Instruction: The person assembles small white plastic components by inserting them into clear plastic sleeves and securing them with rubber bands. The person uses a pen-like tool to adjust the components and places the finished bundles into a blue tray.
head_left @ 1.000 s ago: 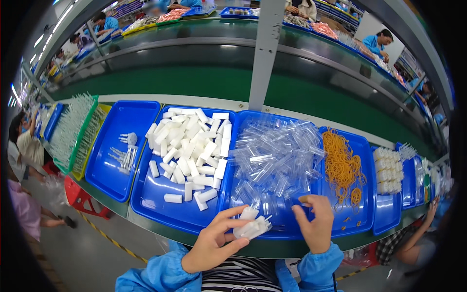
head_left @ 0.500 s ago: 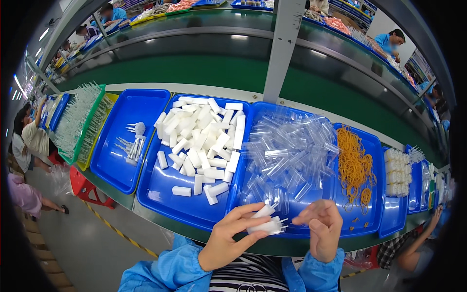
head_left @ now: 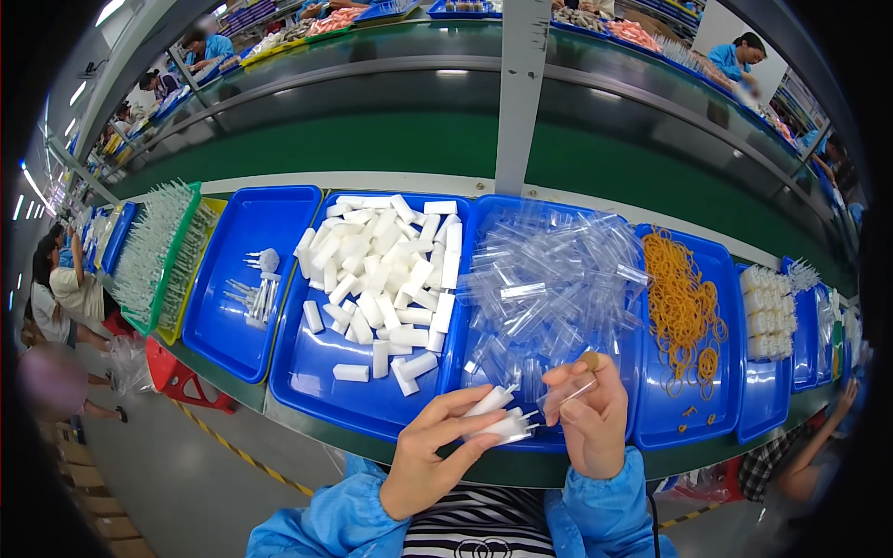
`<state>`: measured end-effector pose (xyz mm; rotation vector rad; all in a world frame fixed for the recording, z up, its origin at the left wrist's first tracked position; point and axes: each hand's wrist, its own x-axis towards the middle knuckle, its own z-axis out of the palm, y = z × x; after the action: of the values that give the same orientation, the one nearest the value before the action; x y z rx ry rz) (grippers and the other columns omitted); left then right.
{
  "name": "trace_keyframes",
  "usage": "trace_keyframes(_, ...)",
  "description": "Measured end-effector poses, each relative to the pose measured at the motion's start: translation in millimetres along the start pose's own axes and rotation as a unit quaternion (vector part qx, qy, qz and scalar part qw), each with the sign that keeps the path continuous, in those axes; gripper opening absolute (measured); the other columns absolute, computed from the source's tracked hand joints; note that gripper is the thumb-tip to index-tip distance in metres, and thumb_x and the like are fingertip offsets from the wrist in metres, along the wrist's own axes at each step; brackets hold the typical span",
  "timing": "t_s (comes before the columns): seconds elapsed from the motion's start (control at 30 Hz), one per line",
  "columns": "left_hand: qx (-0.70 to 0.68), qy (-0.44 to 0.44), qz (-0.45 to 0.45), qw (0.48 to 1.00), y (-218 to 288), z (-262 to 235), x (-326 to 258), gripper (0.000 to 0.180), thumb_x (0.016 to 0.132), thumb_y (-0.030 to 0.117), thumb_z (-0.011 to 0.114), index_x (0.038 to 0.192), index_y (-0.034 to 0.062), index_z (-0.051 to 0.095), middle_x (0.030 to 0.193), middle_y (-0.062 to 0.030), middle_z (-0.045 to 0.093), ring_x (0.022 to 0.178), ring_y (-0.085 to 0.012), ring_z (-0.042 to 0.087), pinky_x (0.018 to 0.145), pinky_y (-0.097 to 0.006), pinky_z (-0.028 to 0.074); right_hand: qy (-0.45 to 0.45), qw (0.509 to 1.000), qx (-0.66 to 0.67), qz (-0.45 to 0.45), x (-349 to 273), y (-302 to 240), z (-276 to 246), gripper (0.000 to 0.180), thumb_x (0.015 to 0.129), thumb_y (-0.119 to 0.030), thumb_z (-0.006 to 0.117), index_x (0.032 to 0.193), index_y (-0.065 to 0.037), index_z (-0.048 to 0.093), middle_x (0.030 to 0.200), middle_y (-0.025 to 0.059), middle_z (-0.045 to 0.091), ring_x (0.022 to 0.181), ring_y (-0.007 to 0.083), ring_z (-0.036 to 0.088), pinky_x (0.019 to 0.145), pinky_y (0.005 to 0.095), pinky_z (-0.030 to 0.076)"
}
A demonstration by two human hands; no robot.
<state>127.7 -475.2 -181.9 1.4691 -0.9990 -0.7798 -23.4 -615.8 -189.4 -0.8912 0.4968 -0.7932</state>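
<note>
My left hand (head_left: 430,458) is closed around a few short white plastic pieces (head_left: 503,428), from whose right ends thin pale rods stick out. Close to those rods is my right hand (head_left: 595,418), its thumb and fingers pinching a small clear plastic sleeve (head_left: 569,389). A tan cover sits on one right fingertip. Just beyond my hands, a heap of similar clear plastic sleeves (head_left: 549,279) lies in a blue tray. White, slant-ended blocks (head_left: 377,260) are piled in the tray to its left.
Yellow-brown rubber bands (head_left: 674,298) fill a blue tray on the right, with stacked white parts (head_left: 767,321) beyond. At left, a blue tray (head_left: 219,321) holds a few white brush-like pieces, beside a green tray (head_left: 172,279) of thin clear parts. A metal post (head_left: 516,112) rises behind.
My right hand has moved slightly left and up, and a clear plastic sleeve now shows between its fingers. My left hand still holds the white pieces. The view has shifted slightly.
</note>
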Motion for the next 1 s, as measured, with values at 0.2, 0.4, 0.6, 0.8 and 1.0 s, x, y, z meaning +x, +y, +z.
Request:
trace_keyframes(0.2, 0.002, 0.002, -0.014, 1.0, 1.1, -0.3, -0.5, 0.027, 0.088, 0.002, 0.072, 0.115, -0.0002, 0.072, 0.133, -0.0178, 0.056, 0.113, -0.0237, 0.063, 0.095, -0.032, 0.052, 0.028, 0.988, -0.138, -0.067, -3.2, -0.5, -8.6, 0.036, 0.078, -0.009, 0.083, 0.101, -0.003, 0.056, 0.096, 0.0115, 0.065, 0.08, 0.0145, 0.061, 0.073, 0.0291, 0.051)
trace_keyframes(0.4, -0.008, 0.011, -0.017, 1.0, -0.3, 2.9, -3.0, 0.027, 0.088, 0.001, 0.071, 0.115, 0.0003, 0.072, 0.134, -0.0171, 0.055, 0.112, -0.0223, 0.064, 0.093, -0.031, 0.053, -0.005, 0.976, -0.204, -0.071, -1.0, 4.1, -2.2, 0.028, 0.079, -0.005, 0.082, 0.092, -0.002, 0.057, 0.09, 0.0106, 0.065, 0.083, 0.0158, 0.064, 0.076, 0.0295, 0.051)
trace_keyframes(0.6, -0.019, 0.014, -0.038, 0.999, -1.9, 4.7, -3.8, 0.026, 0.089, 0.002, 0.071, 0.115, 0.0007, 0.072, 0.133, -0.0164, 0.055, 0.11, -0.0211, 0.064, 0.091, -0.03, 0.053, 0.0, 0.987, -0.155, -0.033, -0.4, 7.9, 5.9, 0.027, 0.08, -0.003, 0.08, 0.089, -0.003, 0.055, 0.087, 0.0119, 0.067, 0.084, 0.0176, 0.067, 0.078, 0.0301, 0.052)
trace_keyframes(0.8, -0.015, 0.024, -0.029, 0.999, -4.6, 7.2, -4.8, 0.026, 0.088, 0.002, 0.071, 0.115, 0.0029, 0.073, 0.131, -0.0149, 0.057, 0.109, -0.0209, 0.064, 0.09, -0.03, 0.054, -0.028, 0.978, -0.203, -0.044, -4.3, 15.2, 0.0, 0.028, 0.081, -0.003, 0.08, 0.09, -0.003, 0.054, 0.088, 0.0132, 0.068, 0.084, 0.0182, 0.067, 0.076, 0.0302, 0.052)
trace_keyframes(1.0, 0.01, 0.029, 0.0, 1.0, 0.3, 11.0, -3.5, 0.025, 0.088, 0.001, 0.071, 0.113, 0.0029, 0.073, 0.13, -0.0156, 0.057, 0.11, -0.0213, 0.064, 0.092, -0.031, 0.053, 0.018, 0.96, -0.23, -0.159, -9.8, 28.9, 4.7, 0.033, 0.077, -0.006, 0.084, 0.092, -0.005, 0.054, 0.087, 0.0125, 0.069, 0.082, 0.0191, 0.063, 0.074, 0.0316, 0.05)
